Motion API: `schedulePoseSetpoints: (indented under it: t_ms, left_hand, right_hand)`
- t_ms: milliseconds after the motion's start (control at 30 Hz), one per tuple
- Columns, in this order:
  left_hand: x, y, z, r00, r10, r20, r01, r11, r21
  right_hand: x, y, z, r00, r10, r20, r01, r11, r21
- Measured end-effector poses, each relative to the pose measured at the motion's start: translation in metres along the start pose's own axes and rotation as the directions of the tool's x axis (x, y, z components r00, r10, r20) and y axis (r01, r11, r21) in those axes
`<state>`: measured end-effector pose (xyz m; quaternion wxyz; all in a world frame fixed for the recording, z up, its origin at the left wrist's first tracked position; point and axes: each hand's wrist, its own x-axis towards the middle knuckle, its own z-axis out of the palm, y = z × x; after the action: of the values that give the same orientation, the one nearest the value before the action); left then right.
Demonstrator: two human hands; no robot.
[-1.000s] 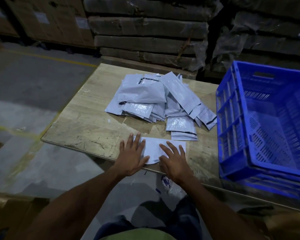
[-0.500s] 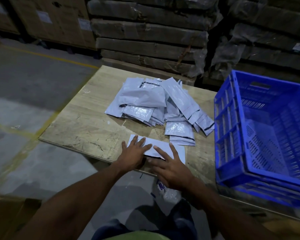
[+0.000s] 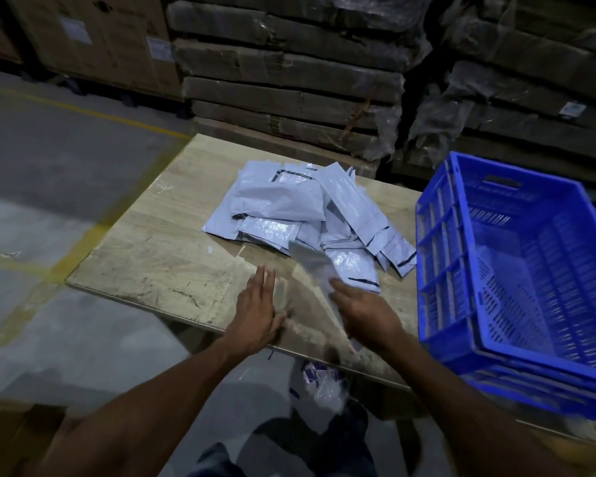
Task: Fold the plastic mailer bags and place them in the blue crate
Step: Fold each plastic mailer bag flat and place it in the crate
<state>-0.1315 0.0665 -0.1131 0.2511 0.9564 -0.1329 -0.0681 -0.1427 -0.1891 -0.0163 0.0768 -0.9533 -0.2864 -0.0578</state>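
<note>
Your right hand (image 3: 365, 313) is gripping a blurred mailer bag (image 3: 315, 270) beside the blue crate (image 3: 441, 256), which is holding nothing visible. Your left hand (image 3: 257, 313) is hovering flat, fingers straight, over the worktop (image 3: 159, 256).

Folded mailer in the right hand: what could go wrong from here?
The folded mailer is motion-blurred in the right hand, so the grip is unclear; it might spring open or slip before reaching the blue crate. The swing passes the loose mailer pile and may knock some askew.
</note>
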Motion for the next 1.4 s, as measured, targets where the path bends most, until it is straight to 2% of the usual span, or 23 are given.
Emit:
schedulePoseSetpoints:
  t_ms: [67, 133, 233, 333, 533, 667, 767, 867, 1000, 1167, 1400]
  left_hand:
    - [0.004, 0.010, 0.007, 0.995, -0.043, 0.094, 0.033, 0.994, 0.108]
    - [0.008, 0.025, 0.015, 0.990, -0.023, 0.136, 0.002, 0.988, 0.156]
    - [0.018, 0.052, 0.029, 0.982, 0.038, 0.183, -0.072, 0.981, 0.181]
    - [0.031, 0.079, 0.045, 0.970, 0.079, 0.228, -0.116, 0.981, 0.153]
    - [0.055, 0.118, 0.057, 0.957, 0.104, 0.272, -0.146, 0.980, 0.139]
    - [0.068, 0.137, 0.062, 0.942, 0.014, 0.336, -0.080, 0.979, 0.185]
    - [0.076, 0.144, 0.065, 0.915, -0.048, 0.401, -0.051, 0.971, 0.233]
    - [0.077, 0.148, 0.063, 0.892, -0.112, 0.438, -0.005, 0.967, 0.256]
    - [0.079, 0.155, 0.061, 0.868, -0.175, 0.464, 0.040, 0.958, 0.285]
    - [0.083, 0.161, 0.057, 0.847, -0.217, 0.486, 0.077, 0.954, 0.290]
    - [0.082, 0.161, 0.058, 0.844, -0.217, 0.491, 0.085, 0.957, 0.277]
  right_hand:
    - [0.001, 0.015, -0.022, 0.991, 0.103, -0.086, -0.097, 0.993, 0.065]
    - [0.000, 0.028, -0.047, 0.971, 0.162, -0.175, -0.150, 0.986, 0.079]
    - [-0.009, 0.052, -0.087, 0.924, 0.259, -0.281, -0.247, 0.966, 0.080]
    - [-0.022, 0.082, -0.123, 0.879, 0.293, -0.376, -0.302, 0.953, 0.038]
    - [-0.051, 0.134, -0.174, 0.830, 0.349, -0.435, -0.385, 0.923, 0.006]
    - [-0.069, 0.162, -0.192, 0.798, 0.359, -0.485, -0.430, 0.902, -0.041]
    - [-0.085, 0.194, -0.177, 0.803, 0.435, -0.408, -0.484, 0.875, -0.020]
    - [-0.099, 0.214, -0.143, 0.793, 0.549, -0.264, -0.566, 0.824, 0.016]
    - [-0.099, 0.224, -0.097, 0.736, 0.677, -0.012, -0.676, 0.736, 0.049]
    - [-0.088, 0.223, -0.060, 0.754, 0.619, 0.218, -0.646, 0.759, 0.081]
    - [-0.077, 0.222, -0.052, 0.828, 0.495, 0.265, -0.557, 0.782, 0.279]
